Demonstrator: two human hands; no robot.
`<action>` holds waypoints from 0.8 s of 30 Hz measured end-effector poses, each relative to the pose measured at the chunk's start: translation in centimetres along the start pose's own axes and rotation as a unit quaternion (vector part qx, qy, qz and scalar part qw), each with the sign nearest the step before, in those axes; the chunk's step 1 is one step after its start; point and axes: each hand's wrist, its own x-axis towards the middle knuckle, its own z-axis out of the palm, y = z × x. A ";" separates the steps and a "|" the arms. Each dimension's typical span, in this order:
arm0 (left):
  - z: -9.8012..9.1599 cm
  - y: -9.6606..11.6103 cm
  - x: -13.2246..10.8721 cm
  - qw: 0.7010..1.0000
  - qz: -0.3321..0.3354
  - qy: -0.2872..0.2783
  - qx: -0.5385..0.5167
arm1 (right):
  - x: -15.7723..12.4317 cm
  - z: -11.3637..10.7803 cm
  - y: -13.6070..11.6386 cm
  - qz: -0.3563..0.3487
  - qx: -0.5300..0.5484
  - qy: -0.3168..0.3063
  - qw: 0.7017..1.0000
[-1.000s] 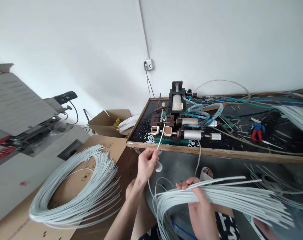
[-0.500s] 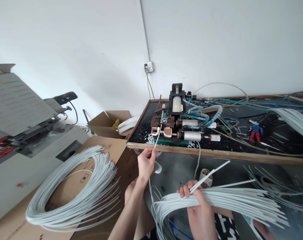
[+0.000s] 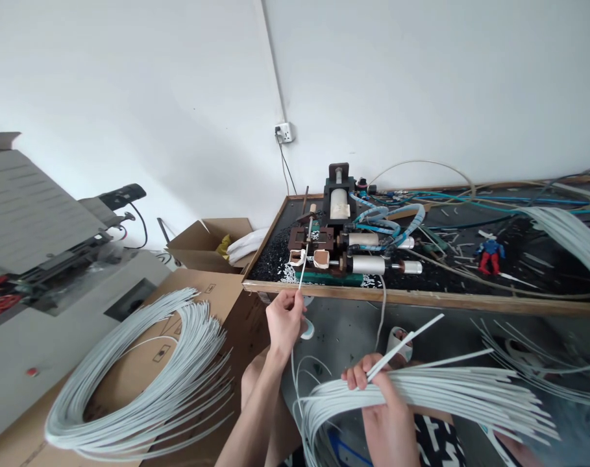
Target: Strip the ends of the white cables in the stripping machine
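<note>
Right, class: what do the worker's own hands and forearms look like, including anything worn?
The left hand and right hand are bare, without gloves or visible rings. The left forearm shows no sleeve, watch or bracelet. Black-and-white patterned clothing shows below.

text: none legible | cardboard (image 3: 226,283): boxed symbols, unclear | black cloth (image 3: 438,442): white marks

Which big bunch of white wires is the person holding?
The lower-middle bunch: the person's right hand grips it. The far-left bunch just lies on the cardboard, and the far-right bunch is at the table.
</note>
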 end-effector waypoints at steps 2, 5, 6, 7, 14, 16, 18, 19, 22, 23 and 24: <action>-0.1 -0.1 0.0 1.000 0.001 0.001 0.002 | -0.1 0.1 -0.1 0.003 0.005 0.001 1.000; -0.1 0.0 0.0 1.000 0.002 0.003 0.003 | -0.3 0.2 -0.2 0.009 0.012 0.001 1.000; -0.1 0.0 0.1 1.000 0.003 0.004 0.004 | -0.3 0.2 -0.3 0.011 0.015 0.000 1.000; -0.1 0.0 0.1 1.000 0.004 0.005 0.004 | -0.3 0.2 -0.3 0.014 0.017 0.000 1.000; -0.3 -0.2 0.4 1.000 0.019 0.001 0.015 | -0.1 0.2 -0.3 0.024 0.043 -0.005 0.999; -0.4 -0.2 0.4 1.000 0.021 -0.001 0.008 | -0.1 0.4 -0.3 0.024 0.054 -0.003 0.998; -0.6 -0.1 0.6 1.000 0.027 -0.007 0.006 | -0.2 0.8 -0.2 0.022 0.065 0.001 0.998; -0.6 0.0 0.7 0.999 0.032 -0.010 0.007 | -0.3 0.9 -0.2 0.022 0.069 0.003 0.997; -1.0 0.6 0.5 0.999 0.048 -0.014 0.019 | -0.4 1.0 -0.1 0.022 0.076 0.007 0.997; -1.2 0.9 0.2 0.998 0.055 -0.012 0.025 | -0.4 1.0 -0.1 0.022 0.077 0.006 0.997; -1.5 1.3 -0.2 0.997 0.063 -0.009 0.032 | -0.4 0.9 -0.1 0.024 0.078 0.004 0.997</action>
